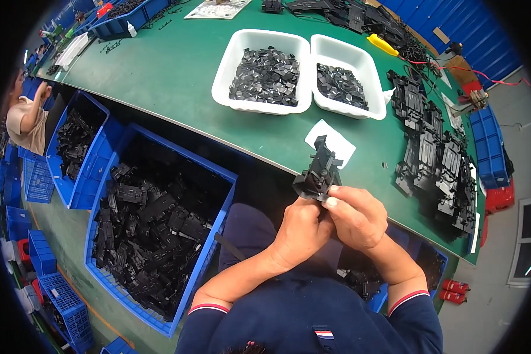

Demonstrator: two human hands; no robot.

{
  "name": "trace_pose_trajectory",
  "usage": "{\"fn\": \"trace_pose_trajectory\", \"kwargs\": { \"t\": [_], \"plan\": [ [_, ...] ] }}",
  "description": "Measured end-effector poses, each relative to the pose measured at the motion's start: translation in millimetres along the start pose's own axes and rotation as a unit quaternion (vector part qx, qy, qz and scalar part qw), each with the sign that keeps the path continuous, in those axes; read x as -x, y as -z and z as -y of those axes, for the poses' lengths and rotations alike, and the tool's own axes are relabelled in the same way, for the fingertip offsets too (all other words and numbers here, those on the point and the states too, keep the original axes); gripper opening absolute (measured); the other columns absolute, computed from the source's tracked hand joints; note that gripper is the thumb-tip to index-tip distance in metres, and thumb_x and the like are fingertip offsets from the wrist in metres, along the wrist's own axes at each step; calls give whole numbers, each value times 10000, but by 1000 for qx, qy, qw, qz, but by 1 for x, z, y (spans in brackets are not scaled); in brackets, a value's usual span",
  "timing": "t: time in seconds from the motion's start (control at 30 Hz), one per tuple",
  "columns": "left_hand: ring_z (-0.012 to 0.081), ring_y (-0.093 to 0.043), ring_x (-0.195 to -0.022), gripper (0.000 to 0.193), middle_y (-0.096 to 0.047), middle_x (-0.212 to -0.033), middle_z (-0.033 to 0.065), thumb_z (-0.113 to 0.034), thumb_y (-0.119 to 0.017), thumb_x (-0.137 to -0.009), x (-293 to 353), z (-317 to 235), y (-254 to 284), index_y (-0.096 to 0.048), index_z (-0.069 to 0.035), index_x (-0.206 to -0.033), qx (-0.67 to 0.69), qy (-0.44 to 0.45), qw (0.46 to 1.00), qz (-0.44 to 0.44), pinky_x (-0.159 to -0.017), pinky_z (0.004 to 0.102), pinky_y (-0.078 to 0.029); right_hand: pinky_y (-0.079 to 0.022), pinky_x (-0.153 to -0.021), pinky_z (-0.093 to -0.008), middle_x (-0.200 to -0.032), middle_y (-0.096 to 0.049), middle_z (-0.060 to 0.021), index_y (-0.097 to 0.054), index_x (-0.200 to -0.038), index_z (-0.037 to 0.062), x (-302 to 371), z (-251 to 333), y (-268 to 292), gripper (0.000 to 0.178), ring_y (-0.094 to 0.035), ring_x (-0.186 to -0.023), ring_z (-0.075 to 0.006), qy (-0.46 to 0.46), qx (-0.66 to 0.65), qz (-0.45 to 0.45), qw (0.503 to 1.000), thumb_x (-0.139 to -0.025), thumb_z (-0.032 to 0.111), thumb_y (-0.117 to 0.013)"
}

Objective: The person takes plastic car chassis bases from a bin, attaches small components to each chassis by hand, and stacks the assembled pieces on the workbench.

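Note:
A black moulded plastic part (323,165) stands upright between my hands, just past the table's front edge. My left hand (302,227) is closed around its lower end. From the right, my right hand (360,215) pinches at the part's lower side with thumb and forefinger; a small dark piece seems to sit at the fingertips, too small to make out. Behind the part lies a white sheet of paper (343,143) on the green table (159,88). Two white trays hold small black pieces: the left tray (219,88) and the right tray (379,97).
Left of my lap stands a big blue crate (91,236) full of black parts. Rows of black plastic parts (425,150) cover the table's right side. A yellow-handled tool (382,45) with a red cable lies at the back. Another person (26,121) sits far left.

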State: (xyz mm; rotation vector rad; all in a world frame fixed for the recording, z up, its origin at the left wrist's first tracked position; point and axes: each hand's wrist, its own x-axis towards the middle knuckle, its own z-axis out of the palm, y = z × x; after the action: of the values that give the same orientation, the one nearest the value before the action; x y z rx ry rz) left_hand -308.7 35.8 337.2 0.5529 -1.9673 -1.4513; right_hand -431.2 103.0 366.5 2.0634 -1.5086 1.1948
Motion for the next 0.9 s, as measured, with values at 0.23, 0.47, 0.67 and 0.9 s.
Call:
{"fn": "trace_pose_trajectory", "kwargs": {
  "t": [0.23, 0.47, 0.67, 0.9],
  "plan": [
    [196, -599, -694, 186, -640, -790, 141, -127, -626, -851, -2, 2, 7, -635, 45, -921, 156, 93, 983, 42, -643, 306, -481, -529, -679, -306, -962, -637, -145, -613, -976, 26, 0, 4, 16, 312, -638, -784, -243, -160, 25, -51, 986, -699, -21, -749],
    [54, -565, -783, 216, -639, -903, 11, -166, -611, -894, -8, -4, 20, -633, -23, -1055, 377, 221, 894, 101, -678, 227, -484, -481, -829, -258, -1003, -637, -75, -574, -1122, -21, 27, 2, 32, 296, -599, -899, -115, -525, -339, -62, 779, -849, 55, -661],
    [74, -585, -796, 240, -643, -934, 21, -186, -615, -891, -10, -1, 21, -631, -25, -1067, 427, 261, 856, 129, -684, 234, -495, -495, -825, -285, -993, -644, -100, -565, -1101, -58, 28, 8, 43, 295, -612, -884, -132, -605, -521, -34, 601, -853, 77, -648],
    [117, -619, -856, 267, -648, -996, 80, -155, -607, -887, -15, -4, 14, -606, 20, -1089, 490, 304, 804, 143, -729, 247, -508, -501, -831, -310, -985, -644, -116, -571, -1061, -59, 29, 11, 47, 294, -620, -872, -147, -624, -563, -45, 540, -829, 96, -664]
  ]
}}
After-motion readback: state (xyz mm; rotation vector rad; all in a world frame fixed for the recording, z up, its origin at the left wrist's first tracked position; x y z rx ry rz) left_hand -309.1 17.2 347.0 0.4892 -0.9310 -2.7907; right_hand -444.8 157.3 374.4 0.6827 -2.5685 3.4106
